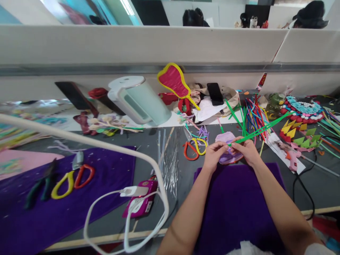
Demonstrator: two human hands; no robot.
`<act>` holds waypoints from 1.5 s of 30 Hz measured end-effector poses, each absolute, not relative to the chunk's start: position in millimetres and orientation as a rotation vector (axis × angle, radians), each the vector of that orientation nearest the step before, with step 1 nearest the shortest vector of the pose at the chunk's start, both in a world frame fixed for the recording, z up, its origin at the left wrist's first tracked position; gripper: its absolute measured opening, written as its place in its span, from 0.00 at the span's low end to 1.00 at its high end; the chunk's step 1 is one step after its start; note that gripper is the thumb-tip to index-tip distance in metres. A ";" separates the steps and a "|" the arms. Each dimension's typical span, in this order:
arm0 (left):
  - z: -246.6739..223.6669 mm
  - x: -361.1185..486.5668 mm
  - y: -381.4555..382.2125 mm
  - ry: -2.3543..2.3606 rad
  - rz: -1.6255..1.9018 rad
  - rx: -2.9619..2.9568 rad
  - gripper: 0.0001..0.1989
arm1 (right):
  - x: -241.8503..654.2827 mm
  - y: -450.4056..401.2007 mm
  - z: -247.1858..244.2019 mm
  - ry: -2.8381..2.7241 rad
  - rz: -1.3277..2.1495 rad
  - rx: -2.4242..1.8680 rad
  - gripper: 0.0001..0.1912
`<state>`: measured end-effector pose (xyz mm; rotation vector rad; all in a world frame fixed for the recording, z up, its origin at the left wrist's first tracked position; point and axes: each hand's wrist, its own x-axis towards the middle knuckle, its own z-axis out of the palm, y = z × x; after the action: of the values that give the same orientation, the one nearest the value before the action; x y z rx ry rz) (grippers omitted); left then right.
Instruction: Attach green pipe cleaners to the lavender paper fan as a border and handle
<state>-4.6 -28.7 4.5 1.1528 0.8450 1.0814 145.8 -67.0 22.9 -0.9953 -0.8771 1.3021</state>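
Observation:
Long green pipe cleaners (261,131) run out to the upper right from between my two hands. My right hand (246,150) is closed around their near part. My left hand (214,153) pinches at their near ends, its fingertips close to the right hand's. Just beneath both hands lies a round lilac piece (225,138) that looks built of pipe cleaners, partly covered by my fingers. A folded purple cloth (236,205) is spread on the table below my forearms. Scissors with red and yellow handles (196,147) rest left of my left hand.
Colourful pipe cleaners (256,113) are heaped behind my right hand, with a pink glue gun (293,157) to the right. Silver strips (170,163), a magenta power bank (143,203) and a white cable (162,177) lie left. A pale container (140,101) leans near the partition (132,46).

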 end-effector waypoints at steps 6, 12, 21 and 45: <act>-5.8 -3.7 -26.1 0.958 1.083 1.518 0.07 | 167.4 -57.8 11.8 -0.855 1.097 -1.195 0.16; -11.3 -1.9 -17.4 1.020 0.862 2.306 0.09 | 196.0 -45.1 -11.0 -0.661 1.005 -1.292 0.14; 12.2 43.2 35.2 0.664 -0.061 2.855 0.30 | 206.7 -41.3 -13.6 -0.596 1.134 -1.202 0.13; 174.0 6.4 36.9 0.778 0.727 2.110 0.16 | 220.8 -57.6 27.4 -0.487 0.809 -0.796 0.13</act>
<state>6.4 36.9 174.0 2.1104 0.7783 0.7274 220.8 -57.6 27.4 -0.7957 -0.4871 0.8091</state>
